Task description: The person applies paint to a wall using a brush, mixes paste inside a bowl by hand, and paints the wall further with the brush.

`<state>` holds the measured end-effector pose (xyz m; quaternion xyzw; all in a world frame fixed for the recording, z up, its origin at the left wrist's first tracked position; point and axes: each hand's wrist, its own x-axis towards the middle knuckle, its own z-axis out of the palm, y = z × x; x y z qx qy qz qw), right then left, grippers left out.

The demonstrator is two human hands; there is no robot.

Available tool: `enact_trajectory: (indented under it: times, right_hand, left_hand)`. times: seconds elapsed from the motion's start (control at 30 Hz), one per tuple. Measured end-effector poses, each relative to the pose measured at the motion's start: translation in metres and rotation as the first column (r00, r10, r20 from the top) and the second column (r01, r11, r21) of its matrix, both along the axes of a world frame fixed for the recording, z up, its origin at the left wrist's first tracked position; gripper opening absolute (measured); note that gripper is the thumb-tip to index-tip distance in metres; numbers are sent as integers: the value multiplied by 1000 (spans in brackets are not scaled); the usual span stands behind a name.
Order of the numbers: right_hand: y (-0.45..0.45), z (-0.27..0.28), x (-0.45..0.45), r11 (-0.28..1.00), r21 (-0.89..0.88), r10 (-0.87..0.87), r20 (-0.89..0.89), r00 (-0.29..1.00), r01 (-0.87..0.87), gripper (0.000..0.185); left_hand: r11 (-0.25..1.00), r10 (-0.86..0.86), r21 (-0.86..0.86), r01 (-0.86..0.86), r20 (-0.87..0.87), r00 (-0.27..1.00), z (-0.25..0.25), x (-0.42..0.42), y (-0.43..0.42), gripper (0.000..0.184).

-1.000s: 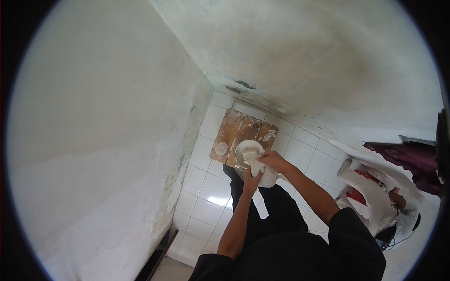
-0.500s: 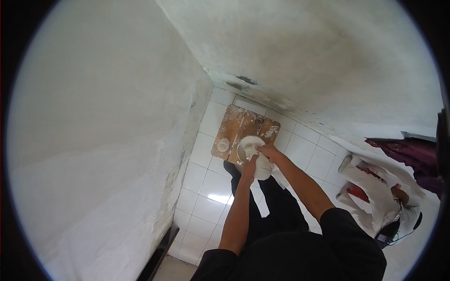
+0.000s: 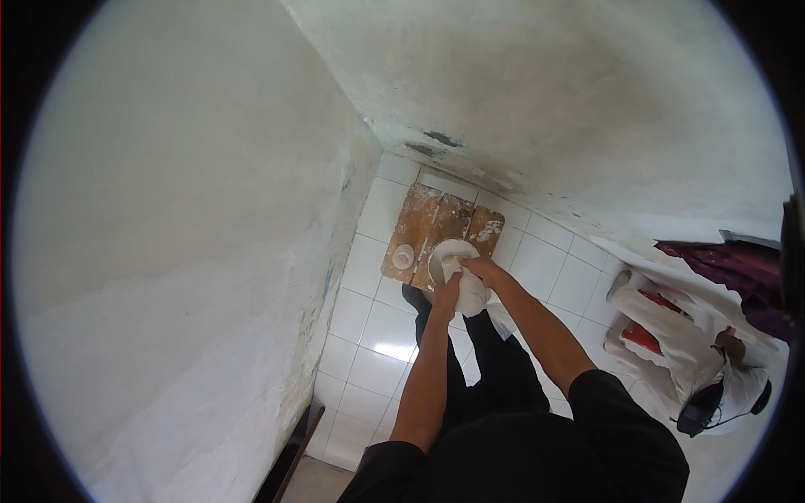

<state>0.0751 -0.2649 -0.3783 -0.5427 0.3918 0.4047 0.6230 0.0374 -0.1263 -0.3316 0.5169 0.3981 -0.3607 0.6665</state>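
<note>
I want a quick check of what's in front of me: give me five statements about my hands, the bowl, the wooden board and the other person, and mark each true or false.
1. The left hand and the right hand both hold the white bundle. True.
2. The small round item is to the left of the bowl in this view. True.
3. The small round item rests on the floor tiles. False: it rests on the wooden board.
4. The other person is at the right side of the view. True.
5. The other person is dressed all in black. False: most of their clothing is pale.
</note>
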Motion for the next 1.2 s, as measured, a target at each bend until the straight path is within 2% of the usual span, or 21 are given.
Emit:
enact_trajectory:
  times: [0.13,0.27,0.33,0.37,0.47,0.57,0.63,0.67,0.73,0.77,0.83,0.87,0.93,1.07,1.13,1.2]
  right_hand:
    - [-3,13,3,1000,12,9,-13,1000,-9,61]
    - [0,18,7,1000,-18,1,-19,1000,-1,62]
    - [2,21,10,995,-95,22,-26,999,-24,51]
    - [2,22,10,995,-95,18,-25,1000,-21,51]
    - [3,14,9,993,-117,36,27,999,-33,50]
    - [5,17,9,996,-73,48,-4,999,-48,55]
    - [3,17,6,999,-3,46,-34,998,-46,70]
    - [2,12,6,999,-4,44,-34,998,-44,70]
    - [2,7,8,983,65,175,-87,981,-170,75]
    - [4,8,7,983,65,175,-87,981,-170,75]
    - [5,13,6,932,-72,358,20,934,-356,80]
    - [6,16,9,932,-77,358,21,934,-355,80]
    - [8,22,12,711,-354,663,48,747,-608,73]
    - [7,24,12,753,-305,621,35,783,-583,75]
    - [10,26,14,780,-323,603,160,782,-536,78]
    - [9,38,19,740,-344,646,123,753,-578,77]
  left_hand:
    - [996,-60,65,55,83,995,-4,3,0,55]
    - [994,-72,90,64,95,993,0,5,-1,55]
    - [998,-62,23,60,121,991,-6,4,2,56]
    - [998,-66,23,63,122,990,-12,4,3,56]
    - [989,-123,92,114,97,988,-15,5,5,56]
    - [985,-146,113,131,131,981,-9,6,7,57]
    - [986,-119,130,102,138,983,-6,6,7,58]
    - [986,-121,129,104,138,983,-5,6,7,58]
    - [993,-80,94,66,156,985,-4,3,7,58]
    - [993,-80,94,66,155,985,-4,1,7,58]
    - [992,-69,117,53,138,988,-1,-1,5,57]
    - [992,-69,113,53,141,988,1,0,3,57]
    - [992,-16,123,-1,141,990,3,-2,-1,56]
    - [987,-39,162,12,163,986,-6,-4,0,56]
    - [976,-52,219,-10,276,960,-13,-6,-1,55]
    - [978,-42,206,-8,235,971,-22,-6,-1,55]
